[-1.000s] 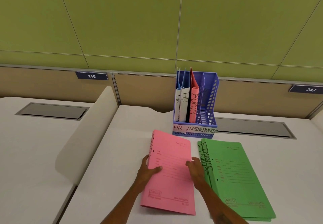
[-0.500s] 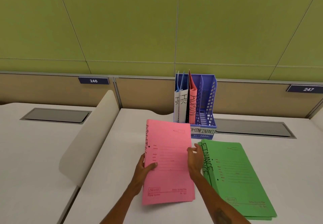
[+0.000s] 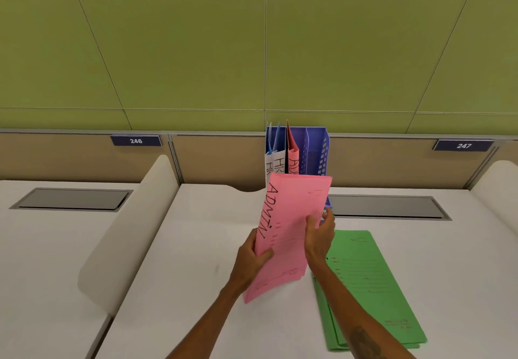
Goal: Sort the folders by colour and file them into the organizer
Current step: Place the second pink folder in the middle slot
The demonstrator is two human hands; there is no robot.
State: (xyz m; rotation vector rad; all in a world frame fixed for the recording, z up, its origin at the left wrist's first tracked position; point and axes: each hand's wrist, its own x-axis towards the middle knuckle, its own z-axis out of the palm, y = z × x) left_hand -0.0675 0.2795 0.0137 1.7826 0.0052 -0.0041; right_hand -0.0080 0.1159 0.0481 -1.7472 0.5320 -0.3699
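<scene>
A green panelled wall [image 3: 196,50] fills the far side above a low tan partition. Below it runs a white desk [image 3: 210,246], with a curved white divider [image 3: 126,232] rising along its left edge and a grey hatch [image 3: 392,207] set into the far right of the top.

On the near right of the desk lies a stack of green folders [image 3: 372,288], flat and slightly fanned. Just left of it a pink folder [image 3: 291,218] marked ADMIN along its spine is held up between both hands. It is tilted, with its top edge leaning to the right and covering the lower front of the blue organizer [image 3: 316,151]. The organizer stands at the far edge against the partition. Two white-spined folders [image 3: 276,159] stand in its left slot and a pink filed folder [image 3: 293,157] stands just right of them.

The left hand [image 3: 249,260] grips the folder's left edge low down, with the thumb across the front. The right hand [image 3: 319,235] clasps the right edge higher up, with the fingers curled onto the cover. I cannot tell whether the folder's lowest corner touches the desk.

Small plates on the partition read 246 [image 3: 136,141] and 247 [image 3: 464,145].
</scene>
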